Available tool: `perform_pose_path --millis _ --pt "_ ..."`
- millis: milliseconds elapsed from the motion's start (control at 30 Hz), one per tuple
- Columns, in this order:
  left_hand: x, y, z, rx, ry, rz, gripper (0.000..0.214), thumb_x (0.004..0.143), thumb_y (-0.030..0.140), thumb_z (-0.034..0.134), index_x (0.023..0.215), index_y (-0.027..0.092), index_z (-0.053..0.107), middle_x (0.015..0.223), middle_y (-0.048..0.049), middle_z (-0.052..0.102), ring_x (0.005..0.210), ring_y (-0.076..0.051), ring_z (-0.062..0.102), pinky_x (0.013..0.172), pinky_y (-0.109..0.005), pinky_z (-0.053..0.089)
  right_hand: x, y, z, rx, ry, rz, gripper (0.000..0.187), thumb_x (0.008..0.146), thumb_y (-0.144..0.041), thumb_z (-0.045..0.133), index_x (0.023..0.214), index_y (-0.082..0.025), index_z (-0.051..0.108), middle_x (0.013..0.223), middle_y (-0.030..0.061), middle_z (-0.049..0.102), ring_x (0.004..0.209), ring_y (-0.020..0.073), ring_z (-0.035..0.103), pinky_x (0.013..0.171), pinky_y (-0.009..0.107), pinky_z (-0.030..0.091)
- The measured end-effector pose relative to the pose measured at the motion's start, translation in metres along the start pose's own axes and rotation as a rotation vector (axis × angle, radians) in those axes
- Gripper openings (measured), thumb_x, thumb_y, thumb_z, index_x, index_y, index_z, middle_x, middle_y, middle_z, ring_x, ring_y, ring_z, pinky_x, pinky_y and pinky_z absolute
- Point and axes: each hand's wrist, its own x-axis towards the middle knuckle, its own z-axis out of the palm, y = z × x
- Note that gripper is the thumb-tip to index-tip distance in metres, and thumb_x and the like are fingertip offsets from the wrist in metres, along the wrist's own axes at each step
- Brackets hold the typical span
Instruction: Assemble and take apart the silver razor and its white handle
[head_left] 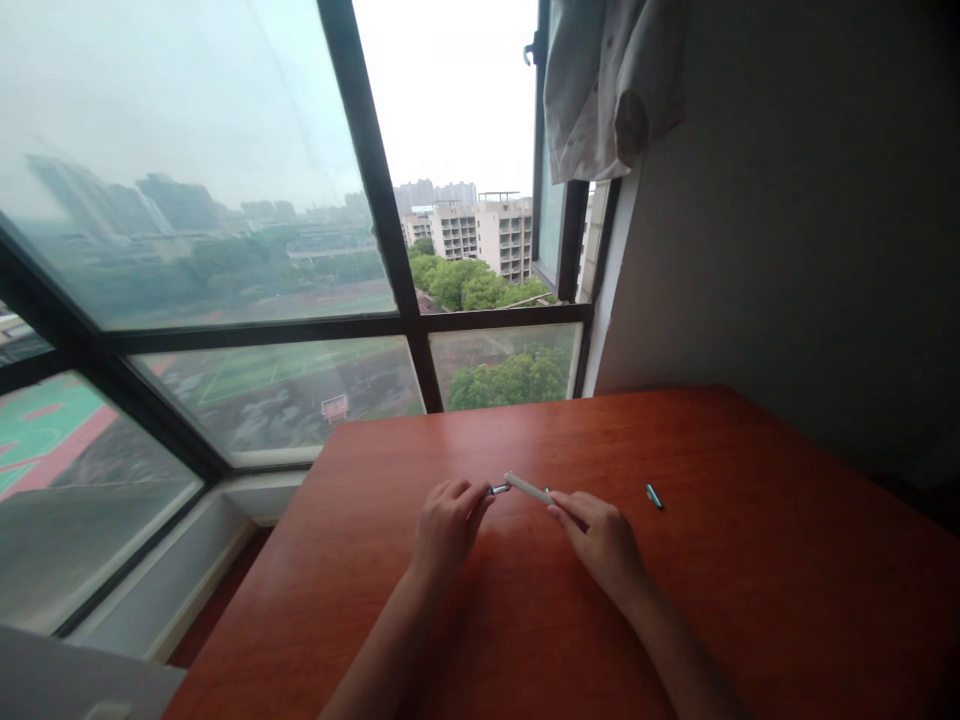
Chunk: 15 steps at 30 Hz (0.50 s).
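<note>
Forearms are seen bottom-centre; a metal piece is pinched by the left hand, a stick, slanting up-left toward it, by the right hand.

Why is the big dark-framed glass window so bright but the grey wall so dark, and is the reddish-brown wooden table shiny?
Head view: daylight pours in from the white sky, while the wall sits in shade; head view: yes, the table has a pale glare near the window.
</note>
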Motion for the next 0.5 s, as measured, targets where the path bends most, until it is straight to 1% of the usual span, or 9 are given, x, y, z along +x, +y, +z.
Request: perform_pose_path --millis 167,367,500 --pt "0.0004 0.0001 -0.001 0.071 -0.031 0.039 0.019 0.093 0.031 0.052 0.094 0.022 0.068 0.08 -0.0039 0.065 0.074 -0.02 0.056 0.067 -0.029 0.039 -0.0015 0.0015 -0.0002 -0.094 0.035 0.005 0.029 0.094 -0.036 0.048 0.106 -0.023 0.071 0.082 0.0053 0.07 0.075 0.0186 0.066 0.07 0.024 0.045" --pt "0.0002 -0.0028 0.0013 0.073 -0.017 0.027 0.019 0.093 0.032 0.051 0.094 0.023 0.068 0.079 -0.0037 0.065 0.073 -0.02 0.056 0.068 -0.029 0.039 -0.001 0.0002 0.0 -0.093 -0.032 -0.025 0.028 0.094 -0.036 0.048 0.101 -0.024 0.072 0.078 0.0044 0.069 0.071 0.0171 0.064 0.065 0.023 0.043" --pt "0.0002 -0.0014 0.0011 0.042 -0.023 0.044 0.018 0.092 0.031 0.052 0.095 0.023 0.068 0.08 -0.0045 0.066 0.074 -0.02 0.056 0.068 -0.029 0.04 -0.0003 0.0005 -0.0006 -0.084 0.011 0.0 0.03 0.094 -0.037 0.046 0.105 -0.023 0.071 0.083 0.0065 0.07 0.075 0.0185 0.064 0.069 0.024 0.044"
